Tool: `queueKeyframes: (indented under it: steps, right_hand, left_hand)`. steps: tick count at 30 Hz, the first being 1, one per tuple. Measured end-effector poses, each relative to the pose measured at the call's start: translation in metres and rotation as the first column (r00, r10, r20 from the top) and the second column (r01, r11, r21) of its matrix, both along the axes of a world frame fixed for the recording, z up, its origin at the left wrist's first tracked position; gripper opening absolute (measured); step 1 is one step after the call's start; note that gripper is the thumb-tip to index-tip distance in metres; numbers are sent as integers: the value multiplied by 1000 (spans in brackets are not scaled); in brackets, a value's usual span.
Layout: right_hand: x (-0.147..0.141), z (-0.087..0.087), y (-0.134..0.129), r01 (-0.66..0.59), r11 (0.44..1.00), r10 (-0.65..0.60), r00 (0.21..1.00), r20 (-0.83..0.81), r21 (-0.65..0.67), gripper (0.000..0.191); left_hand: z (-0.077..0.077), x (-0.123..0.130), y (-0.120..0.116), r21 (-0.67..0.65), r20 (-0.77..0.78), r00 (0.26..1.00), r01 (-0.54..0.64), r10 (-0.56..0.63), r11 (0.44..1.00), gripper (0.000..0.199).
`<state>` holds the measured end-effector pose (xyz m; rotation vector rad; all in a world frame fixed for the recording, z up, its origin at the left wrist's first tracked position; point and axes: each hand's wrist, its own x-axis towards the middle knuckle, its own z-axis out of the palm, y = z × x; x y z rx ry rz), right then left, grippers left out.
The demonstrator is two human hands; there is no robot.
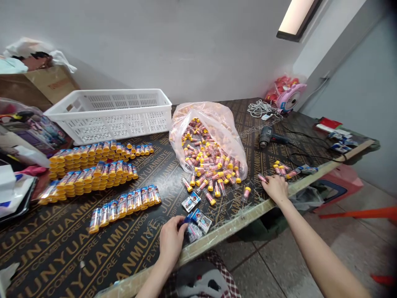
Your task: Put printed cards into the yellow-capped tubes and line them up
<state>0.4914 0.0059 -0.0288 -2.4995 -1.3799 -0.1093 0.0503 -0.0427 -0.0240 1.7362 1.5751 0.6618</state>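
My left hand (171, 239) is at the front edge of the table, its thumb and fingertips closed on a blue printed plastic sleeve (184, 223) from a small pile. More flat sleeves (201, 221) lie beside it, and another sleeve (191, 201) rests just behind. Farther right, my right hand (277, 189) pinches a small clear tube (263, 178) with pinkish contents; its cap end is hidden by my fingers. Between the hands, a single yellow-capped tube (247, 193) lies on the table. Many similar tubes (214, 165) spill out of a translucent plastic bag (238, 142).
Rows of sleeved tubes (126, 203) line the left side, before a white plastic basket (124, 120). A heat gun (269, 136) with a black cord lies at right, near a pink fan (291, 98). Several loose tubes (281, 169) sit beyond my right hand. A wooden strip (242, 223) edges the table.
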Motion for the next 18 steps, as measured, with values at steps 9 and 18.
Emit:
queueKeyframes:
  steps: [9,18]
  right_hand:
    - [39,9,20,-100,993,99,995,22,55,42]
    - [49,4,2,-13,992,18,999,-40,126,41]
  left_hand:
    - [-9,0,-1,-37,112,988,-104,108,994,15]
    - [-3,-3,1,88,23,998,-57,55,994,20]
